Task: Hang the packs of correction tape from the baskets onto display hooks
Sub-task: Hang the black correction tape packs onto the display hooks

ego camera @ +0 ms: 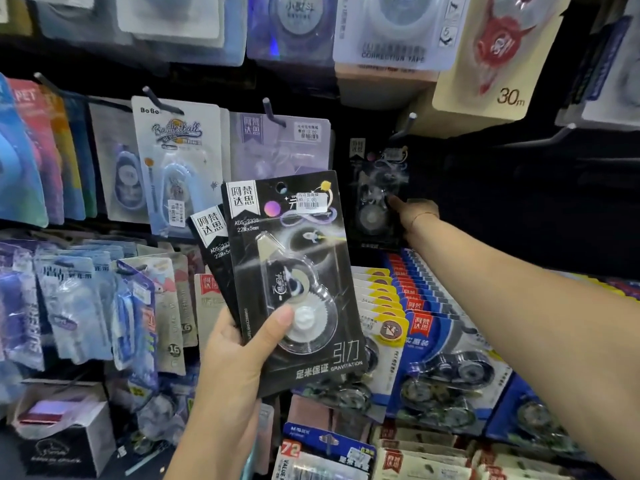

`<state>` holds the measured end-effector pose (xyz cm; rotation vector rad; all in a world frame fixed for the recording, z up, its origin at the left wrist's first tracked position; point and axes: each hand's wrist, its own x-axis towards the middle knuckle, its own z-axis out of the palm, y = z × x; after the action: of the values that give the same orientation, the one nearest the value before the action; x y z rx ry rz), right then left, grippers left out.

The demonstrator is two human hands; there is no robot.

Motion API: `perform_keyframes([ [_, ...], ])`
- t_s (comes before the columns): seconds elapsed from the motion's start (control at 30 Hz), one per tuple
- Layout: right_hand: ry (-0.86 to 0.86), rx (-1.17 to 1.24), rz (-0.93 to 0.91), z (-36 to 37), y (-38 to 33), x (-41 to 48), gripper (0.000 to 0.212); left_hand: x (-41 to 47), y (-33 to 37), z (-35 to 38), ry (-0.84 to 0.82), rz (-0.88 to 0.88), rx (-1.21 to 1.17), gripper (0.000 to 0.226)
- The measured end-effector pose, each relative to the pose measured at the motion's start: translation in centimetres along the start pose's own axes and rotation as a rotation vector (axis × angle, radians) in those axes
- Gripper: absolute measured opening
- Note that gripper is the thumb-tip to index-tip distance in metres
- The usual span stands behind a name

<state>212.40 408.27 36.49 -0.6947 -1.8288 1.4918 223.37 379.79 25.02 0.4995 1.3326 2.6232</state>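
My left hand grips a fanned stack of black correction tape packs in the middle of the view, thumb on the clear round blister of the front pack. Further back, my right hand pinches the lower right side of another black pack that hangs against the dark display wall. A black display hook sticks out just above that pack; whether the pack sits on it is hard to tell in the dark.
Hooks to the left carry a lilac pack and a Basketball pack. Rows of blue and yellow packs fill bins below right. A cardboard box sits at lower left. More packs hang overhead.
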Motion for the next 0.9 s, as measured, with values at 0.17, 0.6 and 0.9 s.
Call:
perform_keyframes([
  [0.17,0.095,-0.242,-0.014,-0.3,-0.3,-0.2,0.066,0.4,-0.3,0.6,0.013,0.016,0.003,0.070],
  [0.6,-0.541,-0.005,-0.260,-5.7,1.9,-22.2,0.003,-0.6,-0.4,2.3,0.069,0.045,-0.013,0.063],
  [0.9,-0.265,0.235,-0.524,-8.1,-2.0,-21.6,0.014,-1.3,-0.1,3.4,0.092,-0.011,-0.031,0.037],
])
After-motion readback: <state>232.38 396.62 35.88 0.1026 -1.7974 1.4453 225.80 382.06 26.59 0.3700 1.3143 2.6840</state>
